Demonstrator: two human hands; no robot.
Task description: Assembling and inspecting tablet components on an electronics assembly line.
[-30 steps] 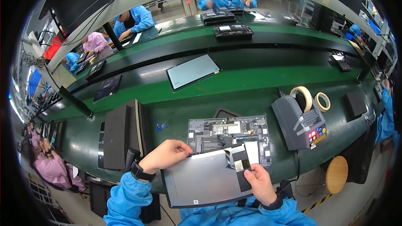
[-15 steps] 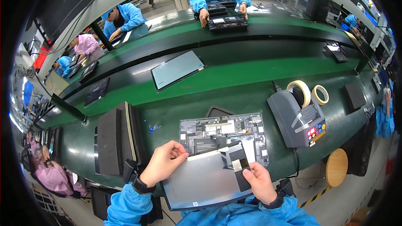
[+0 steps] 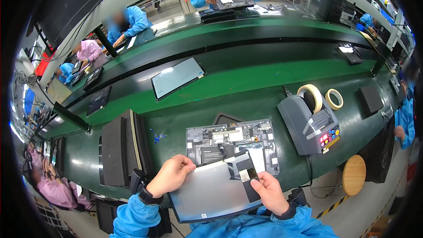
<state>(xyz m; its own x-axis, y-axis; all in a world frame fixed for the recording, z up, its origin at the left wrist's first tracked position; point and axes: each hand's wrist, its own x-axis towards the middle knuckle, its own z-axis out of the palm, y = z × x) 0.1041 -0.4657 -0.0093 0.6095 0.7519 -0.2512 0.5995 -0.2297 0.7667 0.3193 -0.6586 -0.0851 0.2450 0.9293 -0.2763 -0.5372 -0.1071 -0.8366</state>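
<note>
A grey laptop display panel (image 3: 205, 196) with a black rim is tilted in front of me, held by both hands. Fingers and thumb of my left hand (image 3: 169, 177) pinch its upper left edge, by a pale strip. At its right end my right hand (image 3: 271, 192) grips a black flap (image 3: 247, 177) with a silvery patch, thumb on top. Just beyond the panel an opened laptop base (image 3: 267, 135) lies on the green bench, circuit board and battery exposed. The panel covers part of its near side.
A grey tape dispenser (image 3: 302, 125) with a tape roll stands to the right, a loose roll (image 3: 335, 99) behind it. Black foam blocks (image 3: 115, 150) are at left, small blue bits (image 3: 157, 137) beside them. Another panel (image 3: 178, 78) lies on the conveyor. A round stool (image 3: 354, 175) is at right.
Across the line, a co-worker has lifted a laptop base off the stack. The panel on the conveyor has shifted left and nearer. My hands keep their hold on the display panel.
</note>
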